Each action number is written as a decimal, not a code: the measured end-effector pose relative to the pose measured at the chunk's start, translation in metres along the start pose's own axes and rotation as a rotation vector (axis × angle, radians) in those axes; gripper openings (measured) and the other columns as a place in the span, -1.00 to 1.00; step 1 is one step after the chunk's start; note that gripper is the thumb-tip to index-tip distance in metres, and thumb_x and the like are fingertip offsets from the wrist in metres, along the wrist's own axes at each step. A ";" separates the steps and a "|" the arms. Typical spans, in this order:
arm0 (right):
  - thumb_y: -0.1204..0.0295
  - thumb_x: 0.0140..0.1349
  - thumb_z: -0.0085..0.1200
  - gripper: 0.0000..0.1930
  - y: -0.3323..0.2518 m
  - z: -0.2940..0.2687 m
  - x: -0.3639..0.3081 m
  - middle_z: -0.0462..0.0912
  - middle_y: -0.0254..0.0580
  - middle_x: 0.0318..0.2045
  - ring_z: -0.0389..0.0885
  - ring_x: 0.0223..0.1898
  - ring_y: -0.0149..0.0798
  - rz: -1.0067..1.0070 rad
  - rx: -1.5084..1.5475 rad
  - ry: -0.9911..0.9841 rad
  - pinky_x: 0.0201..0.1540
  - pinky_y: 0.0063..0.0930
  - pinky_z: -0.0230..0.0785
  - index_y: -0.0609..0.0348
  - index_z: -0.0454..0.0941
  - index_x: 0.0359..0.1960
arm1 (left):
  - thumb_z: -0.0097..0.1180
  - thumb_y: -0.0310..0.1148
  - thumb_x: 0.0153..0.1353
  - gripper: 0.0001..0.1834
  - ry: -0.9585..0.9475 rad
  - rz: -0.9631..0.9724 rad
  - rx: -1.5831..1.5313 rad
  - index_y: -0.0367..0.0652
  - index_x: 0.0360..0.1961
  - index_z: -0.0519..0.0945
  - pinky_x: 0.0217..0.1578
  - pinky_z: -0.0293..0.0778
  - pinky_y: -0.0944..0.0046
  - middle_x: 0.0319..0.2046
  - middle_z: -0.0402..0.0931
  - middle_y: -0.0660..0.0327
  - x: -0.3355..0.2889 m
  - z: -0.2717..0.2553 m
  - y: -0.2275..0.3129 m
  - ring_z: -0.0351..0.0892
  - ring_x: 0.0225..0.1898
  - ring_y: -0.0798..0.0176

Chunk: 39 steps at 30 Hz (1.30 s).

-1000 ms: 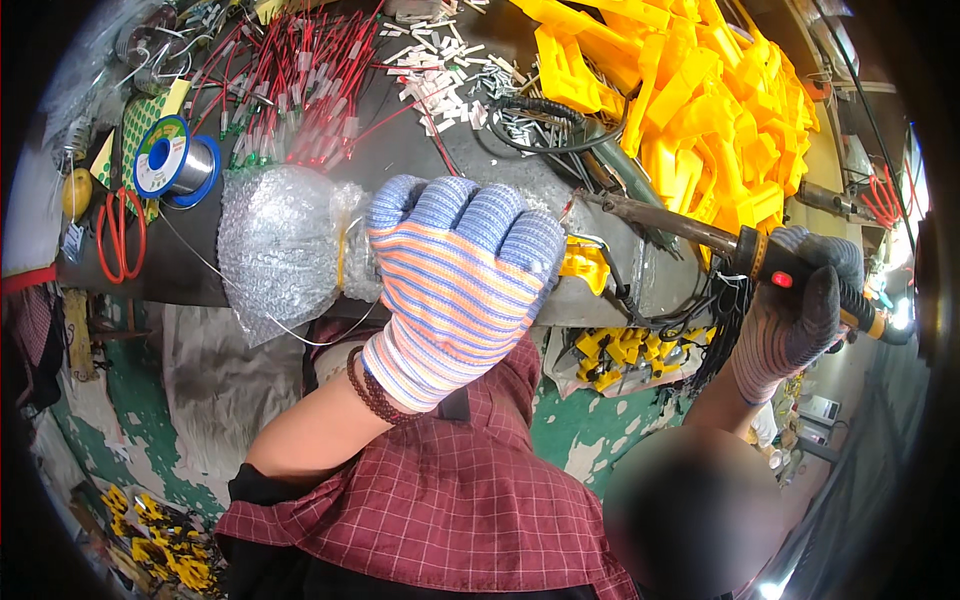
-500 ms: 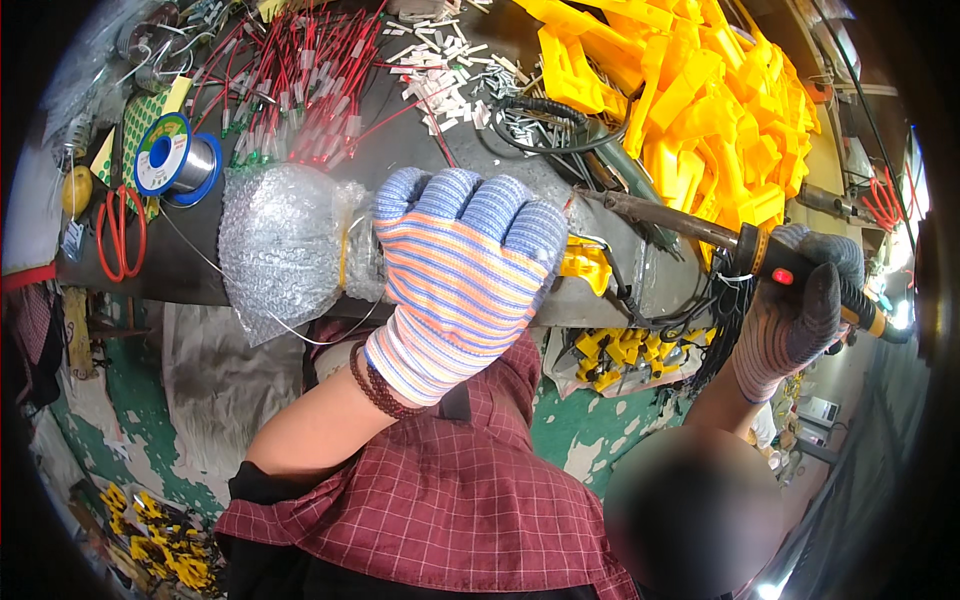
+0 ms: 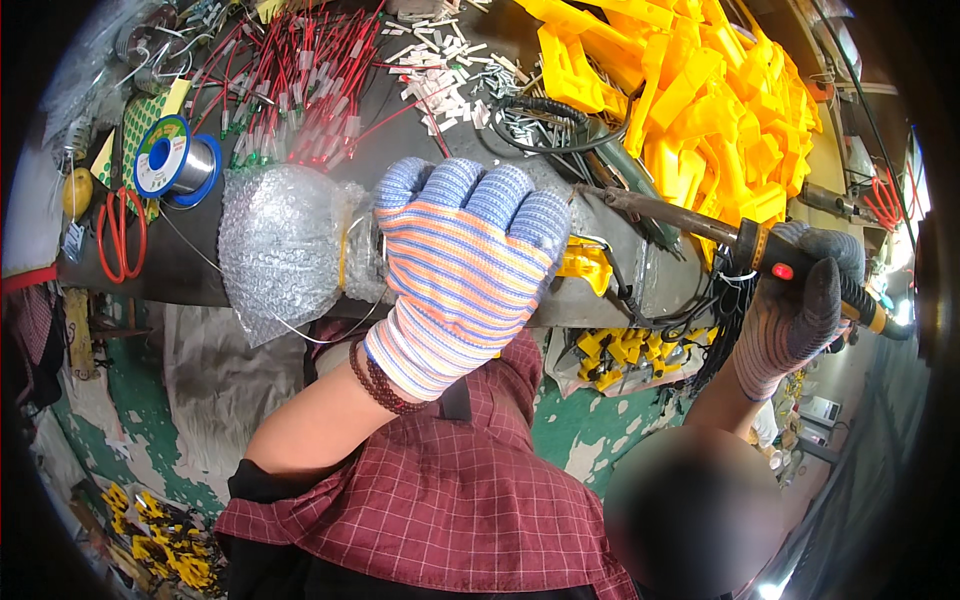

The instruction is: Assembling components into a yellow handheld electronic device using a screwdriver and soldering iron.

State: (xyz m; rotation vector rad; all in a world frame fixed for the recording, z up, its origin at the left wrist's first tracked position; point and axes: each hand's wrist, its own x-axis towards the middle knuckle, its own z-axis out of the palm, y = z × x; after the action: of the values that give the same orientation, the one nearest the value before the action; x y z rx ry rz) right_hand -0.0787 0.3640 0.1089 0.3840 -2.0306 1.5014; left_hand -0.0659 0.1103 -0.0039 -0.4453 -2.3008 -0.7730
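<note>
Head view: left hand flat, covering a yellow part; right hand grips iron. Keep the tip steady (clear of glove).

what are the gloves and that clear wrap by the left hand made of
Left hand and right hand wear gloves that look like knitted fabric: striped, ribbed cuffs, matte. The wrap looks like clear plastic bubble wrap: small air cells, glossy.
</note>
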 end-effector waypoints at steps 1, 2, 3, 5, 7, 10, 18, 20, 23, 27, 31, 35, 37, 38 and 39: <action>0.38 0.18 0.16 -0.76 -0.001 0.001 0.000 0.53 -0.08 -0.31 0.59 -0.28 -0.21 0.001 0.001 0.000 -0.17 -0.40 0.52 0.34 0.50 -0.26 | 0.36 -0.22 -0.19 -0.70 -0.001 -0.002 0.002 0.10 -0.38 0.55 -0.23 0.29 0.03 -0.39 0.48 0.31 -0.001 0.000 0.000 0.47 -0.31 0.12; 0.38 0.19 0.16 -0.76 -0.002 0.003 0.000 0.53 -0.08 -0.31 0.60 -0.29 -0.21 -0.013 -0.009 -0.013 -0.17 -0.40 0.52 0.34 0.50 -0.26 | 0.36 -0.22 -0.19 -0.70 -0.001 -0.001 0.003 0.10 -0.38 0.55 -0.23 0.29 0.03 -0.39 0.48 0.31 0.000 -0.003 0.001 0.47 -0.31 0.12; 0.38 0.19 0.15 -0.76 -0.003 0.003 0.000 0.53 -0.08 -0.31 0.60 -0.30 -0.21 -0.026 -0.018 -0.027 -0.17 -0.40 0.52 0.34 0.50 -0.26 | 0.37 -0.25 -0.15 -0.72 -0.056 -0.020 0.019 0.08 -0.37 0.56 -0.23 0.31 0.04 -0.38 0.49 0.31 0.000 -0.009 0.002 0.47 -0.31 0.11; 0.38 0.19 0.15 -0.76 -0.004 0.003 -0.001 0.53 -0.08 -0.32 0.60 -0.30 -0.21 -0.008 0.026 -0.038 -0.17 -0.40 0.52 0.35 0.50 -0.26 | 0.37 -0.27 -0.11 -0.74 -0.114 -0.039 0.037 0.06 -0.36 0.57 -0.23 0.32 0.05 -0.37 0.50 0.30 -0.002 -0.014 0.000 0.48 -0.31 0.10; 0.38 0.19 0.15 -0.75 -0.005 0.004 -0.001 0.53 -0.08 -0.32 0.60 -0.31 -0.21 0.013 0.071 -0.049 -0.17 -0.40 0.52 0.35 0.49 -0.25 | 0.36 -0.34 -0.02 -0.79 0.014 -0.073 -0.154 -0.02 -0.33 0.60 -0.25 0.37 0.08 -0.37 0.52 0.28 -0.007 -0.018 -0.004 0.51 -0.32 0.07; 0.30 0.22 0.14 -0.72 0.000 -0.006 -0.002 0.54 -0.10 -0.34 0.54 -0.36 -0.23 -0.123 0.016 0.018 -0.15 -0.33 0.44 0.30 0.48 -0.22 | 0.33 -0.42 0.08 -0.81 0.023 -0.236 -0.416 -0.11 -0.27 0.62 -0.34 0.43 0.17 -0.37 0.53 0.20 -0.025 -0.043 -0.001 0.52 -0.35 0.11; 0.25 0.05 0.37 -0.58 -0.009 0.001 -0.040 0.53 -0.18 -0.35 0.55 -0.32 -0.22 0.098 0.169 -0.053 -0.07 -0.32 0.43 0.17 0.43 -0.20 | 0.37 -0.46 -0.03 -0.76 -0.093 -0.322 -0.401 -0.10 -0.31 0.60 -0.37 0.44 0.12 -0.39 0.50 0.20 -0.065 -0.048 0.015 0.50 -0.41 0.08; 0.25 0.04 0.37 -0.58 -0.001 0.001 -0.044 0.53 -0.18 -0.34 0.56 -0.31 -0.23 0.101 0.131 -0.074 -0.08 -0.33 0.44 0.17 0.43 -0.19 | 0.37 -0.41 -0.06 -0.75 -0.074 -0.197 -0.253 -0.03 -0.30 0.60 -0.35 0.39 0.09 -0.40 0.48 0.24 -0.061 -0.040 0.015 0.48 -0.40 0.09; 0.29 0.03 0.38 -0.58 -0.003 0.008 -0.046 0.55 -0.17 -0.32 0.57 -0.26 -0.25 0.096 0.077 -0.090 -0.07 -0.37 0.44 0.18 0.44 -0.19 | 0.36 -0.46 -0.07 -0.76 -0.079 -0.101 -0.186 -0.05 -0.34 0.58 -0.30 0.35 0.09 -0.43 0.45 0.23 -0.052 -0.033 0.015 0.46 -0.40 0.08; 0.33 0.01 0.40 -0.60 -0.005 0.013 -0.050 0.57 -0.19 -0.32 0.57 -0.27 -0.26 0.110 0.067 -0.076 -0.06 -0.38 0.44 0.20 0.48 -0.19 | 0.35 -0.44 -0.09 -0.76 -0.056 -0.063 -0.107 -0.05 -0.35 0.58 -0.27 0.33 0.06 -0.43 0.46 0.23 -0.053 -0.027 0.016 0.46 -0.39 0.08; 0.33 0.03 0.40 -0.60 -0.004 0.013 -0.050 0.58 -0.17 -0.32 0.57 -0.25 -0.26 0.125 0.078 -0.085 -0.04 -0.38 0.43 0.21 0.47 -0.20 | 0.35 -0.44 -0.10 -0.76 -0.067 -0.073 -0.109 -0.05 -0.35 0.58 -0.27 0.33 0.05 -0.43 0.46 0.22 -0.056 -0.027 0.015 0.46 -0.38 0.07; 0.32 0.06 0.37 -0.63 -0.003 0.014 -0.048 0.59 -0.17 -0.31 0.58 -0.22 -0.26 0.128 0.121 -0.125 0.00 -0.36 0.41 0.21 0.48 -0.20 | 0.34 -0.45 -0.13 -0.75 -0.065 -0.076 -0.107 -0.05 -0.36 0.58 -0.27 0.33 0.05 -0.43 0.46 0.22 -0.056 -0.026 0.014 0.46 -0.38 0.07; 0.32 0.06 0.37 -0.63 -0.002 0.015 -0.047 0.59 -0.18 -0.31 0.58 -0.22 -0.25 0.127 0.109 -0.132 0.00 -0.36 0.41 0.21 0.48 -0.20 | 0.34 -0.45 -0.14 -0.74 -0.069 -0.077 -0.096 -0.05 -0.36 0.58 -0.27 0.33 0.05 -0.44 0.46 0.21 -0.056 -0.025 0.014 0.46 -0.38 0.06; 0.32 0.06 0.37 -0.63 -0.002 0.015 -0.047 0.59 -0.18 -0.31 0.58 -0.21 -0.25 0.124 0.097 -0.137 0.01 -0.35 0.40 0.21 0.48 -0.20 | 0.34 -0.45 -0.14 -0.74 -0.072 -0.078 -0.094 -0.06 -0.35 0.59 -0.27 0.33 0.05 -0.44 0.46 0.21 -0.056 -0.025 0.014 0.46 -0.38 0.06; 0.32 0.06 0.37 -0.63 -0.002 0.016 -0.047 0.59 -0.18 -0.31 0.58 -0.21 -0.25 0.125 0.097 -0.138 0.01 -0.35 0.40 0.21 0.48 -0.20 | 0.34 -0.45 -0.14 -0.74 -0.076 -0.080 -0.093 -0.06 -0.35 0.59 -0.27 0.33 0.05 -0.44 0.47 0.21 -0.056 -0.024 0.014 0.46 -0.38 0.06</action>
State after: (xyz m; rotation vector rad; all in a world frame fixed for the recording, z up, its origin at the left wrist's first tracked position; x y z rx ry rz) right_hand -0.0446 0.3436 0.0786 0.4169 -2.1278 1.6962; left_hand -0.0063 0.1002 -0.0217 -0.4331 -2.3720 -0.9201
